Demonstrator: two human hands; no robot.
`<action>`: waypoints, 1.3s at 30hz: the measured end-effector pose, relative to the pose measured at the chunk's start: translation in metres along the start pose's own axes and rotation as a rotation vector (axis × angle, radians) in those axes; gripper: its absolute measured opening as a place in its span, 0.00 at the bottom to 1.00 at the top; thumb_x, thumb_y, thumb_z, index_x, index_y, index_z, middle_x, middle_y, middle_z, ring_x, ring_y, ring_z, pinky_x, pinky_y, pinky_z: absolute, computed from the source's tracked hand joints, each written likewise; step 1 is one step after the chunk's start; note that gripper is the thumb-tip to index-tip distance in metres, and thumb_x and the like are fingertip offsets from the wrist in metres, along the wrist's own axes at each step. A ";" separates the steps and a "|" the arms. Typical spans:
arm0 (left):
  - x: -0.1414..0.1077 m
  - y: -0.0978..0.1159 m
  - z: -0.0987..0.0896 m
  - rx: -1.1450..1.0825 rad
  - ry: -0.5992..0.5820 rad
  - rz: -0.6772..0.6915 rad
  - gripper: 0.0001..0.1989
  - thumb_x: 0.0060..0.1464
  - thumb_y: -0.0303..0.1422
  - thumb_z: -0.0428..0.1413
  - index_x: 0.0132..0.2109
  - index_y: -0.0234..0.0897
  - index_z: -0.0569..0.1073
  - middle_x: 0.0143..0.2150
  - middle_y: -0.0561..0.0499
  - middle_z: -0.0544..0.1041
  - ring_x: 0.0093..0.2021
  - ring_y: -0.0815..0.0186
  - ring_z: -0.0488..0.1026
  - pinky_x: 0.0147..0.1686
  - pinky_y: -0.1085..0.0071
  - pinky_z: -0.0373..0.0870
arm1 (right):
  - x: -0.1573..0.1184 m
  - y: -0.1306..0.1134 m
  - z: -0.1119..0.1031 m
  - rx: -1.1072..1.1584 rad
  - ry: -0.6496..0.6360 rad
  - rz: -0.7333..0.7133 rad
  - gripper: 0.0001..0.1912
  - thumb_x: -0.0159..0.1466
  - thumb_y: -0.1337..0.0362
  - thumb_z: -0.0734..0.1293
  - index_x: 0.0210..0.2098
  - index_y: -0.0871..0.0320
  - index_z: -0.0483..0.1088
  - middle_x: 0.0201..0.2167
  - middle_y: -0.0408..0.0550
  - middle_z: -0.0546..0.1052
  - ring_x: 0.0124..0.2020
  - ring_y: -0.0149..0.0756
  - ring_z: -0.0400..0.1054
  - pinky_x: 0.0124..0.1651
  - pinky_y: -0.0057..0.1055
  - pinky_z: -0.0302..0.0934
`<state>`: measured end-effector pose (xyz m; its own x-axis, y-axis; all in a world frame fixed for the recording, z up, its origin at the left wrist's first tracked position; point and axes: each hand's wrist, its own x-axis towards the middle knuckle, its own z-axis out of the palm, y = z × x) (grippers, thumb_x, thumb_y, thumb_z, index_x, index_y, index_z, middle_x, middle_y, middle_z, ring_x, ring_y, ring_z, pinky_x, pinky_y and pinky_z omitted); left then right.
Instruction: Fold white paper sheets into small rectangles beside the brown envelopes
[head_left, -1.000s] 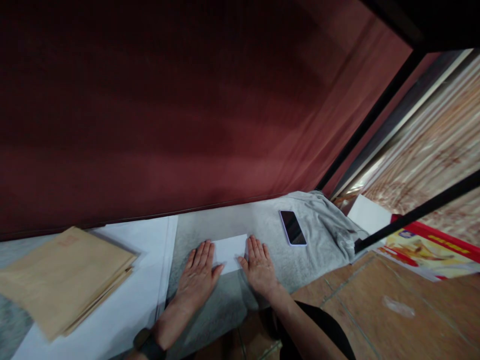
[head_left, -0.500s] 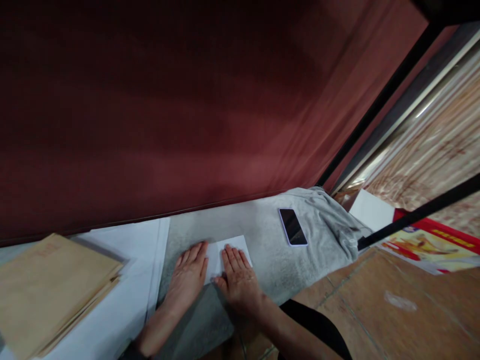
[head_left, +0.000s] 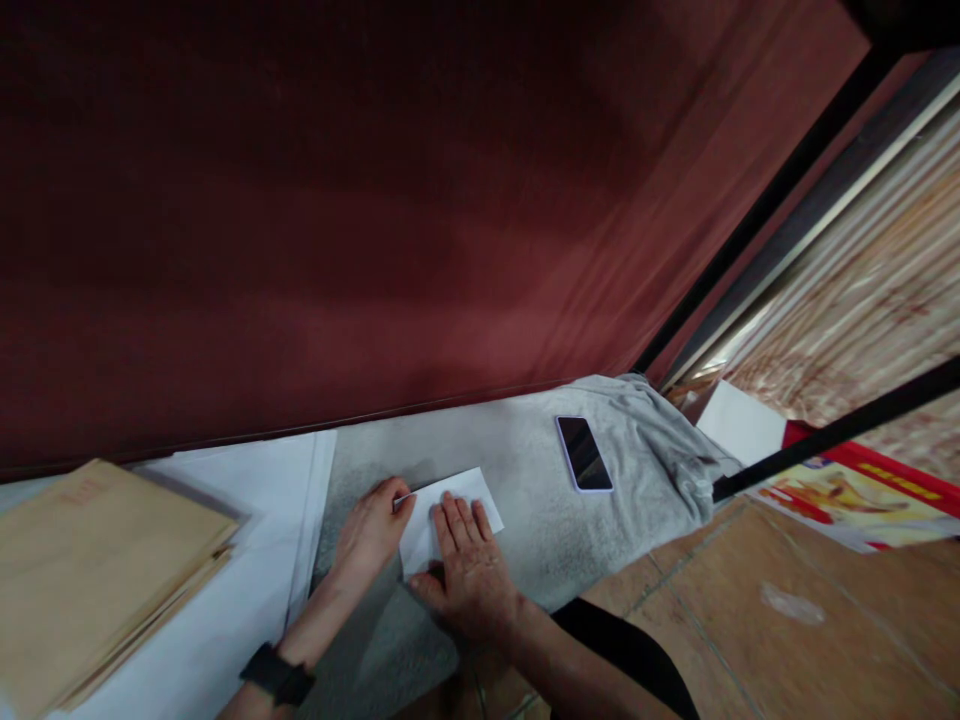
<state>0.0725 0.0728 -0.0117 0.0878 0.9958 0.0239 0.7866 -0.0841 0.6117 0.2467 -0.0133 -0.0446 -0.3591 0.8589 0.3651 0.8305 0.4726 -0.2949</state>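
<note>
A small folded sheet of white paper (head_left: 421, 515) lies on a grey cloth (head_left: 525, 440). At the paper's upper left corner, my left hand (head_left: 373, 525) is closed, its thumb and curled fingers pinching the edge. My right hand (head_left: 474, 568) rests flat on the paper, fingers stretched out, covering its right and lower middle part. To the right of my hands, a phone (head_left: 585, 455) with a dark screen and a pale purple edge lies face up on the cloth.
On the left, brown paper envelopes (head_left: 112, 570) are stacked on large white sheets (head_left: 262, 550). A dark red panel (head_left: 375, 250) rises behind the cloth. Black bars (head_left: 765, 215) stand at right. Beyond, a printed box (head_left: 855, 490) sits on the tiled floor (head_left: 720, 590).
My left hand has gone from lying flat to pinching the paper's upper left corner, and its wrist with a black watch now shows. My right hand stays flat on the paper.
</note>
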 end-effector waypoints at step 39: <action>-0.007 -0.005 0.010 -0.277 0.067 -0.032 0.32 0.51 0.26 0.54 0.65 0.38 0.67 0.53 0.45 0.75 0.38 0.65 0.76 0.43 0.65 0.75 | 0.020 0.054 -0.029 0.335 0.115 0.565 0.23 0.64 0.65 0.60 0.58 0.59 0.66 0.31 0.45 0.78 0.30 0.38 0.74 0.35 0.32 0.65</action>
<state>0.0738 0.0661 -0.0226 0.0179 0.9987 0.0476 0.5904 -0.0489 0.8056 0.2966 0.0234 -0.0279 0.1557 0.9748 0.1598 0.6941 0.0072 -0.7199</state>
